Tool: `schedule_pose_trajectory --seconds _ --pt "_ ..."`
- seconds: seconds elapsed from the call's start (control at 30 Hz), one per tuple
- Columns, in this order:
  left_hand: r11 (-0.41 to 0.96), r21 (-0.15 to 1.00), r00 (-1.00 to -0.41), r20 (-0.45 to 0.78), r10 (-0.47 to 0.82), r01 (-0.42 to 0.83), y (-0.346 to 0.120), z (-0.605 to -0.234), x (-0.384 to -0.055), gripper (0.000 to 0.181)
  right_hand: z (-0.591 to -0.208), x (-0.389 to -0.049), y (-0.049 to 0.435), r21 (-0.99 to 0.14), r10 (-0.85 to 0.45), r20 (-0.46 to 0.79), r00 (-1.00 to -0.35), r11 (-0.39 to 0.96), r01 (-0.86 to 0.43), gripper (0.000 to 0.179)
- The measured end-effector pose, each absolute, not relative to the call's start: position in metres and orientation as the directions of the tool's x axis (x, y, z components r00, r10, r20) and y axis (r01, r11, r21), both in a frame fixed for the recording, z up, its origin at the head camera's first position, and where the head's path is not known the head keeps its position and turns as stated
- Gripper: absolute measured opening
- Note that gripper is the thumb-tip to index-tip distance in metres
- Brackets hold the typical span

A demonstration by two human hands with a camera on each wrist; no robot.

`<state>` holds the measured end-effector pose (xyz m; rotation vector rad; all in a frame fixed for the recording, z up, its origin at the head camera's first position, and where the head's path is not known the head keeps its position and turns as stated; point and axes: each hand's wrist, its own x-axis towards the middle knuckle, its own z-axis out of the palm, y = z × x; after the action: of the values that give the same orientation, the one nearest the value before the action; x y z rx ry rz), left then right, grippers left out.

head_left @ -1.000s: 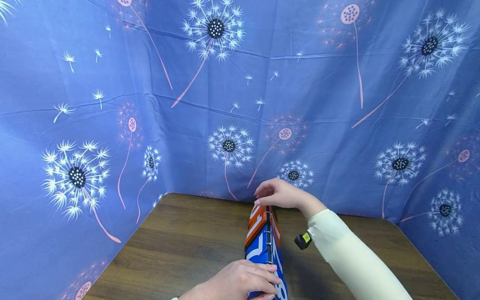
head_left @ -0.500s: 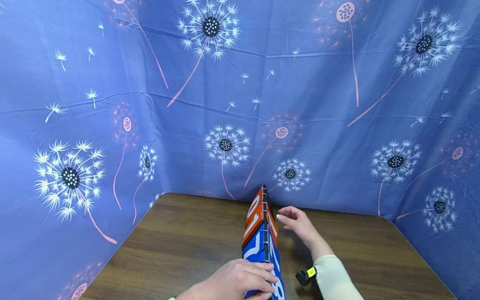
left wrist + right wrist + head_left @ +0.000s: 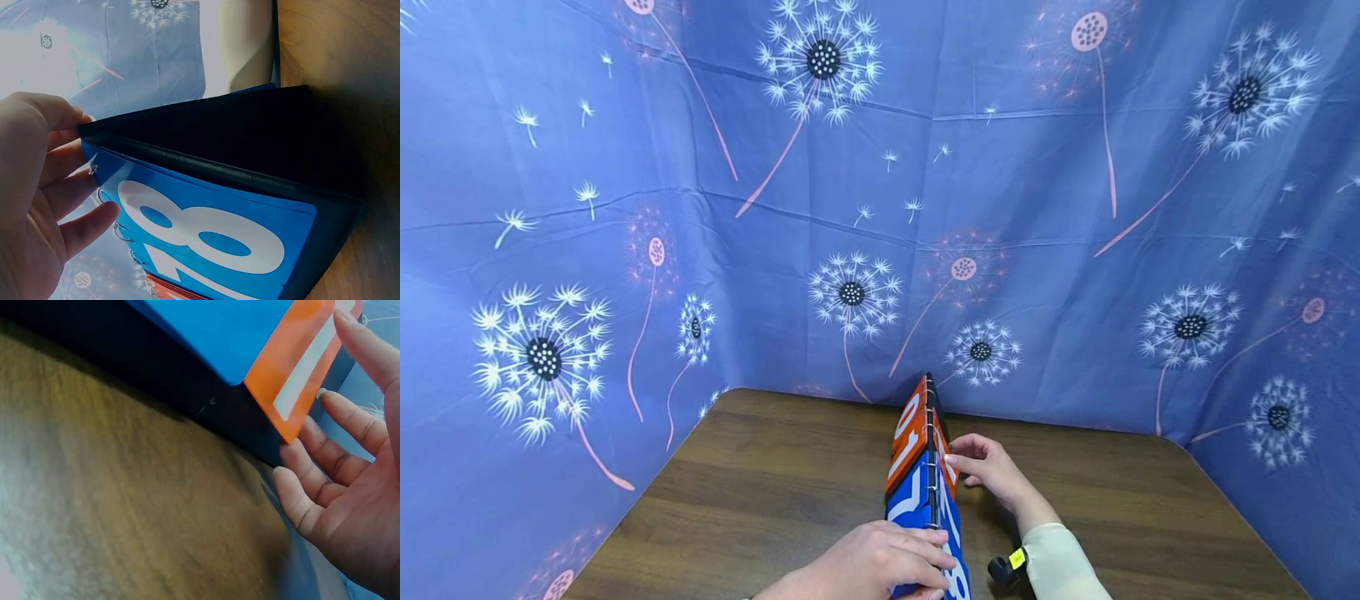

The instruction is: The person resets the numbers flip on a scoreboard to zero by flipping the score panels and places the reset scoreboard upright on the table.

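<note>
while the left hand grips the spine of the flip board, tented on the counter, the right hand meets an orange card (pinched or merely touched, one cannot tell); best turned singly, spine held steady.

Tabletop flip scoreboard with a black backing, propped up tent-style, ring-bound spine on top. Blue number cards at the near end, orange ones at the far end, chunky white digits on both, with a blue 8 showing. It runs front to back on the bench, far end by the back edge, between the two back corners.
</note>
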<state>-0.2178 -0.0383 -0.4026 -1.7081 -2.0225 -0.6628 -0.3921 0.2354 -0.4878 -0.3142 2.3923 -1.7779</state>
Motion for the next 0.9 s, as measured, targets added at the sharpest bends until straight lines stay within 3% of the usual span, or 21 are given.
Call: schedule_pose_trajectory --seconds 0.2,0.43,0.63,0.77,0.9 --pt "0.138 0.299 -0.284 0.527 0.801 0.944 -0.039 -0.404 -0.214 0.020 -0.489 -0.391 0.238 -0.939 -0.225 -0.008 -0.974 0.337 -0.070 0.037" --pt "0.174 0.221 -0.268 0.524 0.809 0.960 -0.040 -0.403 -0.214 0.022 -0.490 -0.393 0.246 -0.963 -0.206 -0.025 -0.978 0.267 -0.032 0.030" --pt "0.168 0.225 -0.265 0.528 0.807 0.960 -0.039 -0.403 -0.214 0.021 -0.479 -0.392 0.261 -0.994 -0.169 -0.052 -0.984 0.101 0.035 0.022" --pt "0.164 0.234 -0.267 0.529 0.806 0.958 -0.039 -0.403 -0.214 0.021 -0.464 -0.389 0.278 -0.995 -0.234 -0.042 -0.971 -0.080 0.063 0.007" --pt "0.165 0.231 -0.266 0.530 0.805 0.959 -0.040 -0.403 -0.214 0.022 -0.445 -0.382 0.291 -0.947 -0.380 0.057 -0.923 -0.313 0.070 0.027"
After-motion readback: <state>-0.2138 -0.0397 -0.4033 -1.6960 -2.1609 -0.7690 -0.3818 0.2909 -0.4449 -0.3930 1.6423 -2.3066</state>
